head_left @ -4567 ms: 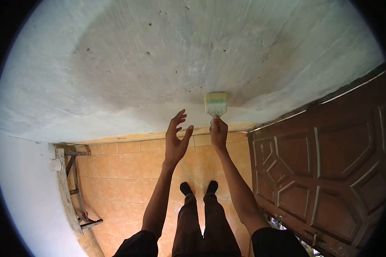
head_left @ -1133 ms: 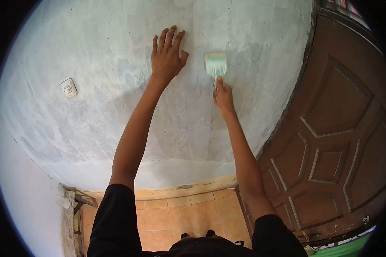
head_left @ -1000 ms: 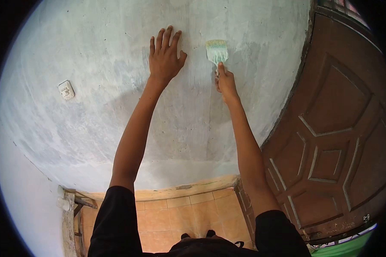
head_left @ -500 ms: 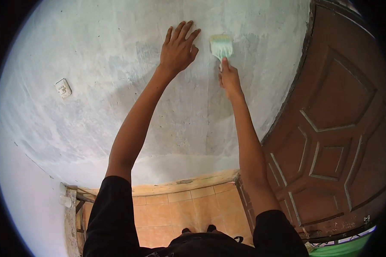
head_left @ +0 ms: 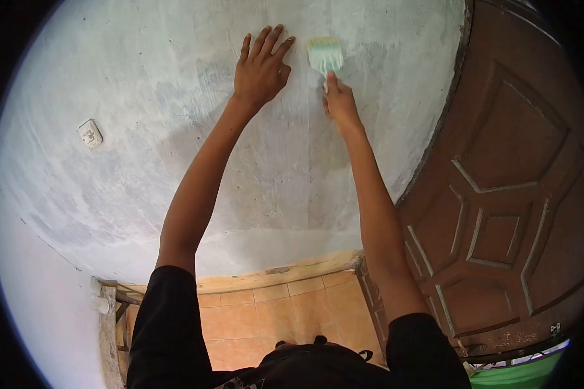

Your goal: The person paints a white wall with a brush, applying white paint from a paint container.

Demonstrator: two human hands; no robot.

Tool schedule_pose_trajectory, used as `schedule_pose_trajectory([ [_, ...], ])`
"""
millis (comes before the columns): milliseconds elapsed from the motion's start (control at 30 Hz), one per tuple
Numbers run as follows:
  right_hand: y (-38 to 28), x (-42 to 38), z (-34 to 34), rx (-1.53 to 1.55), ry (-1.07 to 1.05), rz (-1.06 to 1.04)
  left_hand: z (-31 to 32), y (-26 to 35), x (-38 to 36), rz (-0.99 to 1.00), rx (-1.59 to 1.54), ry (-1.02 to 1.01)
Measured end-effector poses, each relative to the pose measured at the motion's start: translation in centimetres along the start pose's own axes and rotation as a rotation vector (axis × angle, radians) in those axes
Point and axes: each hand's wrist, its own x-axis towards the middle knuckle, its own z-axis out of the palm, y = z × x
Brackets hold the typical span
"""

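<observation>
My right hand (head_left: 341,104) is wrapped round the handle of a wide paintbrush (head_left: 326,54), thumb along its near side. The brush is pale green and white, with yellowish bristle tips pointing up against the wall (head_left: 266,168). To the left of it, my left hand (head_left: 261,71) lies against the same wall with its fingers spread, holding nothing. Patchy grey and whitish areas cover the wall's surface around both hands.
A white wall switch or socket (head_left: 90,133) is fixed at the left. On the right stands a brown panelled door (head_left: 499,162). Orange floor tiles (head_left: 240,318) lie below, with a green cloth-like thing (head_left: 516,373) at bottom right.
The paintbrush and my right hand have shifted up and slightly left in view. My left hand appears a little further up and left too, still spread.
</observation>
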Motion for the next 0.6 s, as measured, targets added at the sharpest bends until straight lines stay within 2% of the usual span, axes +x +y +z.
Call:
schedule_pose_trajectory([
  [33, -2.6, 0.3, 0.5, 0.101, -0.007, 0.124, 0.0, 0.0, 0.0, -0.008, -0.001, 0.001],
  [67, -2.1, 0.1, 0.7, 0.105, 0.009, 0.148, 0.1, 0.1, -0.1, -0.017, 0.007, -0.007],
  [200, 3.3, -2.6, 0.3, 0.122, -0.011, 0.218, 0.4, 0.2, -0.1, -0.036, 0.003, 0.002],
  [333, 5.2, -7.4, -1.4, 0.058, -0.062, 0.362, 0.3, 0.2, -0.1, -0.022, 0.003, 0.027],
  [400, 7.9, -5.7, -1.9, -0.119, -0.052, 0.083, 0.2, -0.1, 0.0, -0.017, 0.009, 0.029],
  [467, 8.0, -2.9, -1.8, -0.163, -0.024, -0.117, 0.3, 0.2, -0.1, -0.013, 0.010, 0.024],
  [500, 5.8, -0.9, -1.1, -0.122, -0.007, -0.185, 0.3, 0.3, -0.1, -0.016, 0.015, 0.024],
  [567, 1.9, 0.1, 0.2, -0.048, 0.001, -0.160, 0.4, 0.4, -0.2, -0.026, 0.017, 0.025],
  [600, 0.2, -0.1, 0.9, -0.015, -0.005, -0.070, 0.4, 0.5, -0.3, -0.030, 0.015, 0.028],
])
